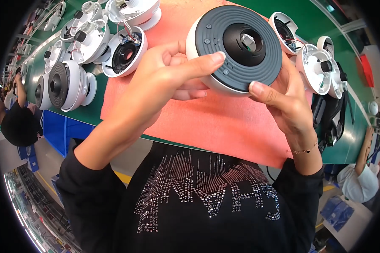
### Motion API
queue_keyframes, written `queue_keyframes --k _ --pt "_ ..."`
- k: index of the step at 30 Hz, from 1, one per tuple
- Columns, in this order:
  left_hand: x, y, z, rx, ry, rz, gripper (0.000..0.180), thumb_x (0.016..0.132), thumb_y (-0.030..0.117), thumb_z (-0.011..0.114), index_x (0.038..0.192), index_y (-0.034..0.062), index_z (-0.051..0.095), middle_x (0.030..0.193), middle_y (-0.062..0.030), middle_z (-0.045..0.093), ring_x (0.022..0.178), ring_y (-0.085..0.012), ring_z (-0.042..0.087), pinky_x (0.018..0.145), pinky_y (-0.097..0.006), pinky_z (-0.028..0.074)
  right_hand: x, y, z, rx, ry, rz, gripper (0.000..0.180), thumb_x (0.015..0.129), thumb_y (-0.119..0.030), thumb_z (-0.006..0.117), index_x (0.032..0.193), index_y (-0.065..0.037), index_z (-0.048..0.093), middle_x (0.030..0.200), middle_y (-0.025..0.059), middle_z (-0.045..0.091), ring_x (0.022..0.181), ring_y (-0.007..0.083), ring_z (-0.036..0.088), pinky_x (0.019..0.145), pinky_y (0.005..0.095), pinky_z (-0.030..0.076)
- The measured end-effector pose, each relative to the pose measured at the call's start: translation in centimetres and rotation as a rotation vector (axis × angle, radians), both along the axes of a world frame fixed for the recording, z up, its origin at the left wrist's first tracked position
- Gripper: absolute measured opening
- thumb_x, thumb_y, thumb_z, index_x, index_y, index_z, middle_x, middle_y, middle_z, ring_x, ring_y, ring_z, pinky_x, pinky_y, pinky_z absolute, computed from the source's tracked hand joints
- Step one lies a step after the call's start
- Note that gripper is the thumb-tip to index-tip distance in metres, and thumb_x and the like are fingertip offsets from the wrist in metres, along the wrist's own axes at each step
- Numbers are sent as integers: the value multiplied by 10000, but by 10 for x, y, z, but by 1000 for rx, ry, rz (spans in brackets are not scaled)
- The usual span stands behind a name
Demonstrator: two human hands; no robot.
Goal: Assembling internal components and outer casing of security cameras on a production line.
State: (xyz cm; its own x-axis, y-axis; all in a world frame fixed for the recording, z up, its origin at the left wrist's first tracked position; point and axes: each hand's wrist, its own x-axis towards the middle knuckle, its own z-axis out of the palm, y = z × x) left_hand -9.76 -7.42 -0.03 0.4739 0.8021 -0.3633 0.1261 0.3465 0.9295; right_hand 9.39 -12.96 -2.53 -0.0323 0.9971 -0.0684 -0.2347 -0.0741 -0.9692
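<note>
A round white housing (191, 41) with a dark grey ridged face (268, 46) is raised above the orange mat (207, 122), its face tilted up toward me. Small buttons line the left of the face, and a black ring (231, 42) surrounds an opening in its middle. My right hand (285, 90) grips the lower right edge, thumb on the front rim, other fingers mostly hidden behind. From the left, my left hand (177, 74) also holds it. The left thumb lies on the face near the buttons, while its fingers curl beside and under the housing.
Opened white housings with wires (124, 52) and white shells with black knobs (88, 40) crowd the green table's left side. More shells (314, 69) stand at right, near black parts (331, 120). Blue bins (67, 128) sit below left. Other people (19, 120) work at both sides.
</note>
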Motion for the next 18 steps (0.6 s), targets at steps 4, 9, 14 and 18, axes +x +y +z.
queue_keyframes --k 4,9,14,18 --pt "-2 1 -6 11 -36 -6 465 730 348 678 984 -16 540 812 -75 607 724 -107 586 640 -221 478 -3 0 -2 56 -16 -2 665 665 -23 713 1213 21 337 1168 124 455 1138 203 421 969 335 335" --pt "-13 -4 -22 265 -149 -90 376 735 158 695 1009 -10 500 889 -79 594 846 -120 569 675 -234 486 -2 -14 -6 169 -119 40 771 720 32 654 1283 -78 140 1212 131 405 1157 223 404 927 345 397" --pt "-21 -28 -29 177 -100 -134 338 733 6 663 993 -14 449 993 -114 567 919 -178 587 792 -318 513 12 -26 -12 177 -82 29 636 794 -314 639 1227 17 312 1140 116 487 1059 175 476 874 292 384" --pt "-23 -32 -36 456 -38 -171 378 706 6 682 1014 -23 465 927 -123 593 894 -180 609 782 -289 506 13 -35 -11 170 -194 9 548 758 -217 680 1160 41 412 1059 104 510 982 168 508 853 286 400"
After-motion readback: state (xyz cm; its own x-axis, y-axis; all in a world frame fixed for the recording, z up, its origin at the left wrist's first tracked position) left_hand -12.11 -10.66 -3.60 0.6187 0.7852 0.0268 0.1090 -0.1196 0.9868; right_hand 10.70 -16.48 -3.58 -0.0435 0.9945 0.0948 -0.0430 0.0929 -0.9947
